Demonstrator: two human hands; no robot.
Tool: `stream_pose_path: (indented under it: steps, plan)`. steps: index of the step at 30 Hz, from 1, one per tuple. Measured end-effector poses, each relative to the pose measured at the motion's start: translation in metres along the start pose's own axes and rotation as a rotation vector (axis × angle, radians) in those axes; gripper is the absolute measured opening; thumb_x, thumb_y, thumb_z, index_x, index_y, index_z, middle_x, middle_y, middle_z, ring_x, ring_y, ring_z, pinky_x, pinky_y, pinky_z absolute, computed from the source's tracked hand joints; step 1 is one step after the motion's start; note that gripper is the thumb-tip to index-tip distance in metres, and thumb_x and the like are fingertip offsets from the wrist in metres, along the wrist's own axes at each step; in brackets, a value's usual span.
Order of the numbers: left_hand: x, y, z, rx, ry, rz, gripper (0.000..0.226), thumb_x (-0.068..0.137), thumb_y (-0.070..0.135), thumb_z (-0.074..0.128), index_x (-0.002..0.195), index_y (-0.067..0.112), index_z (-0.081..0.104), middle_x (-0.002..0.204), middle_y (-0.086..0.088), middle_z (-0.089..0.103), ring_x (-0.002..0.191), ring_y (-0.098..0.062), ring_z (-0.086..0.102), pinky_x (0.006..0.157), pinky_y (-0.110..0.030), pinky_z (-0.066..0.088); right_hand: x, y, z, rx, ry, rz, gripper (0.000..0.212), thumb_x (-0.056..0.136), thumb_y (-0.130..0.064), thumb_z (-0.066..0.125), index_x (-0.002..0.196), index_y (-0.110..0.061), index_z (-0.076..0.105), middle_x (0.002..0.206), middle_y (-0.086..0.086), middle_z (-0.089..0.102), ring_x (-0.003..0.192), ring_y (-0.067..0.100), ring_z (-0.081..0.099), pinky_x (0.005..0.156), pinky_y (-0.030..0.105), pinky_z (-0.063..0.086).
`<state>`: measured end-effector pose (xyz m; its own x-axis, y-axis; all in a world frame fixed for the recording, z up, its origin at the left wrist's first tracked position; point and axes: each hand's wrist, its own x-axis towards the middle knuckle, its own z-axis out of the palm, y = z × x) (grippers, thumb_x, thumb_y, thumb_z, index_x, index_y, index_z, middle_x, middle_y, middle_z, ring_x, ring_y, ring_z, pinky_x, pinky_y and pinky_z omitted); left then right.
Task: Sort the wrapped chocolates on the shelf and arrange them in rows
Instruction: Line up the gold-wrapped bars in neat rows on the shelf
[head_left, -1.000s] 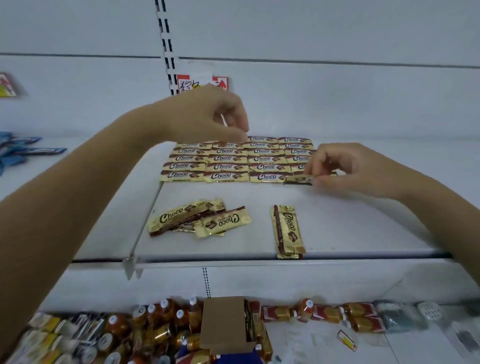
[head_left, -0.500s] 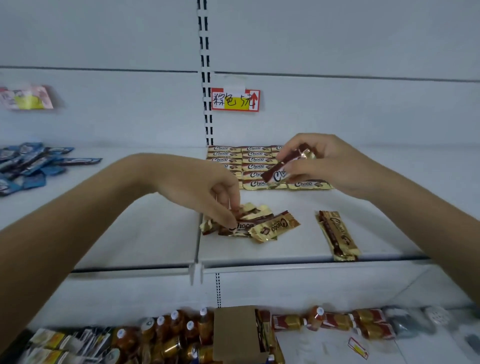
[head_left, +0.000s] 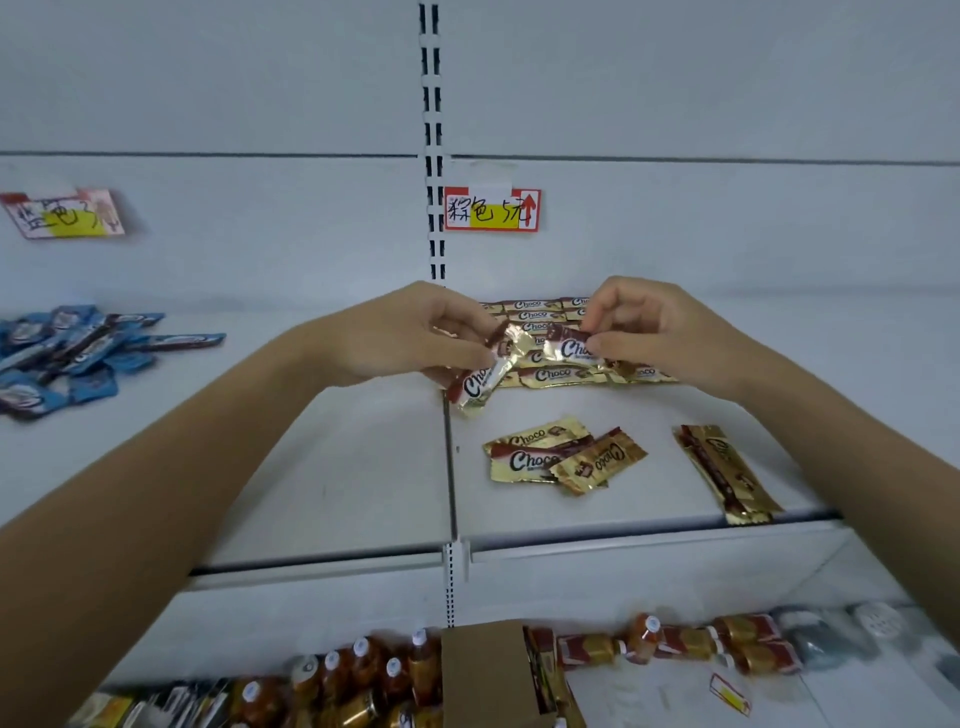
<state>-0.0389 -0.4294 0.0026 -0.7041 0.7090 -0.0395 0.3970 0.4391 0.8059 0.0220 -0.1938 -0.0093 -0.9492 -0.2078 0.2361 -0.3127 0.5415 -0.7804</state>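
Gold-and-brown "Choco" wrapped chocolates lie in neat rows (head_left: 553, 375) at the back of the white shelf (head_left: 649, 499). My left hand (head_left: 415, 332) pinches one chocolate (head_left: 480, 384) that hangs tilted down to the left above the shelf. My right hand (head_left: 644, 327) pinches another chocolate (head_left: 569, 349) just in front of the rows; the two wrappers meet between my hands. A small loose pile of chocolates (head_left: 561, 457) lies nearer the front. A single chocolate (head_left: 724, 470) lies lengthwise by the front edge at the right.
Blue wrapped snacks (head_left: 67, 353) are heaped on the shelf section to the left. A red-and-yellow price tag (head_left: 491, 209) hangs on the back wall. Below, the lower shelf holds small bottles (head_left: 358, 670), a cardboard box (head_left: 488, 670) and red-gold packets (head_left: 691, 642).
My left hand lifted a chocolate off the loose pile and brought it up beside my right hand, which still holds its own. The camera view shifted left.
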Motion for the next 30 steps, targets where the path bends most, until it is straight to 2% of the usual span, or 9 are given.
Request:
stream_pose_path:
  steps: [4,6,8,11,15,20,24,27,30]
  plan:
    - [0.0,0.0,0.006,0.257,0.048,0.133,0.011,0.078,0.015,0.07,0.082,0.02,0.061,0.075,0.009,0.063,0.059,0.004,0.056,0.058,-0.008,0.043,-0.005,0.006,0.002,-0.151,-0.115,-0.017,0.017,0.079,-0.015,0.066,0.077,-0.031,0.059,0.077,-0.014,0.065,0.071,0.008,0.059,0.068,0.024,0.047]
    - [0.0,-0.002,0.009,0.44,0.049,0.221,0.013,0.079,0.019,0.07,0.077,0.027,0.06,0.073,0.017,0.059,0.065,0.004,0.054,0.06,-0.007,0.04,-0.007,0.009,0.005,-0.286,-0.134,-0.052,0.013,0.079,-0.022,0.065,0.079,-0.034,0.06,0.082,-0.021,0.062,0.073,0.002,0.055,0.07,0.023,0.045]
    - [-0.001,-0.002,0.011,0.527,0.048,0.287,0.015,0.079,0.025,0.07,0.077,0.035,0.059,0.074,0.02,0.055,0.073,0.001,0.051,0.062,-0.009,0.037,-0.008,0.009,0.004,-0.326,-0.117,-0.092,0.01,0.079,-0.03,0.067,0.082,-0.037,0.061,0.088,-0.021,0.06,0.077,0.006,0.053,0.071,0.025,0.044]
    - [-0.001,-0.007,0.011,0.542,0.018,0.342,0.009,0.078,0.034,0.07,0.086,0.03,0.067,0.079,0.019,0.056,0.076,0.002,0.05,0.064,-0.007,0.035,-0.007,0.008,0.002,-0.354,-0.155,-0.094,0.011,0.078,-0.036,0.068,0.087,-0.041,0.064,0.09,-0.017,0.06,0.085,0.008,0.053,0.079,0.032,0.046]
    - [0.0,-0.016,0.012,0.608,0.015,0.334,0.016,0.082,0.031,0.066,0.096,0.026,0.07,0.085,0.013,0.058,0.082,-0.003,0.051,0.066,-0.005,0.034,-0.007,0.007,0.005,-0.378,-0.207,-0.106,0.014,0.074,-0.045,0.062,0.088,-0.047,0.065,0.092,-0.02,0.057,0.094,0.001,0.052,0.086,0.029,0.043]
    - [-0.002,-0.013,0.014,0.625,0.033,0.319,0.015,0.083,0.029,0.065,0.096,0.023,0.07,0.082,0.015,0.054,0.078,0.003,0.049,0.068,-0.004,0.033,-0.005,0.007,0.007,-0.394,-0.177,-0.101,0.019,0.08,-0.034,0.064,0.089,-0.05,0.062,0.093,-0.018,0.055,0.093,0.0,0.049,0.085,0.022,0.04]
    - [-0.002,-0.013,0.014,0.65,0.043,0.291,0.017,0.084,0.029,0.063,0.097,0.021,0.07,0.085,0.01,0.056,0.074,0.0,0.051,0.067,-0.005,0.034,-0.006,0.005,0.009,-0.401,-0.171,-0.094,0.02,0.081,-0.033,0.062,0.09,-0.051,0.061,0.093,-0.016,0.055,0.091,0.001,0.049,0.085,0.026,0.041]
    - [-0.003,-0.012,0.014,0.65,0.053,0.315,0.017,0.083,0.031,0.065,0.096,0.02,0.07,0.086,0.008,0.058,0.076,-0.005,0.053,0.069,-0.007,0.037,-0.01,-0.001,0.011,-0.337,-0.151,-0.093,0.016,0.075,-0.045,0.06,0.089,-0.05,0.062,0.093,-0.015,0.057,0.091,0.005,0.052,0.084,0.03,0.043]
    - [-0.006,-0.01,0.016,0.532,0.068,0.415,0.03,0.077,0.045,0.063,0.09,0.02,0.071,0.078,0.013,0.059,0.076,-0.007,0.053,0.066,-0.011,0.041,-0.014,-0.006,0.01,-0.275,-0.197,-0.098,0.019,0.066,-0.054,0.061,0.084,-0.052,0.067,0.094,-0.016,0.059,0.095,0.003,0.052,0.084,0.024,0.043]
